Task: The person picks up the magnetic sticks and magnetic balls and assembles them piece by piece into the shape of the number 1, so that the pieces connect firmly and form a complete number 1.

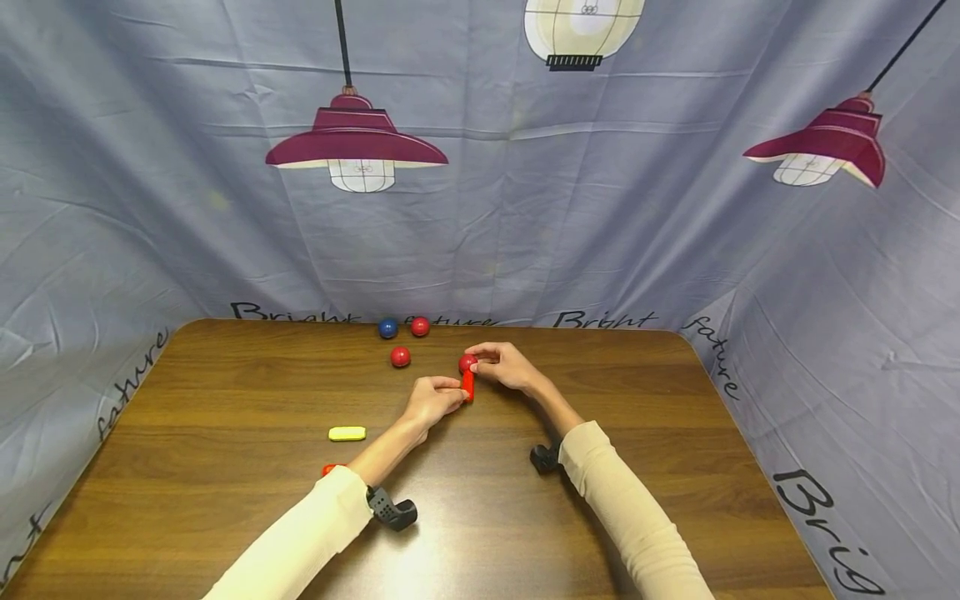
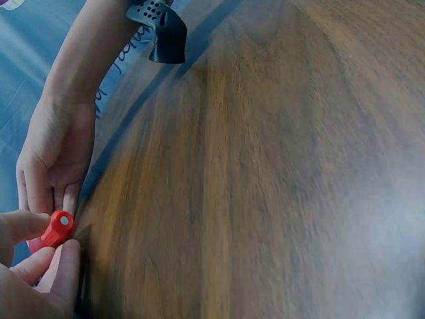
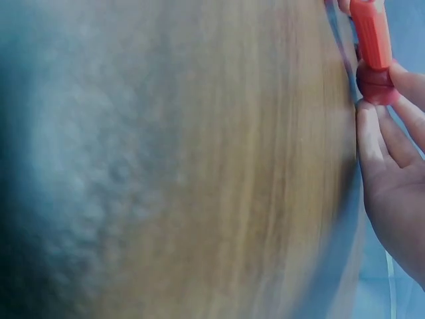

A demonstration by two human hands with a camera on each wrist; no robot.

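Observation:
Near the middle of the far half of the table, my left hand (image 1: 433, 402) pinches a short red rod (image 1: 468, 386) between thumb and fingers. My right hand (image 1: 506, 367) holds a red ball (image 1: 467, 363) by its fingertips, at the rod's far end. Seen from the right wrist, the ridged rod (image 3: 372, 33) meets the ball (image 3: 376, 86) end-on, in one line. The rod's near end (image 2: 64, 220) shows a round pale silver spot in the left wrist view. There the ball is mostly hidden behind rod and fingers.
Left of the hands, toward the back edge, lie a blue ball (image 1: 387, 328) and two red balls (image 1: 420, 326). A yellow rod (image 1: 347, 433) lies left of my left forearm, which partly covers another red piece (image 1: 331, 469). A grey printed curtain (image 1: 480, 250) encloses the wooden table (image 1: 645, 375).

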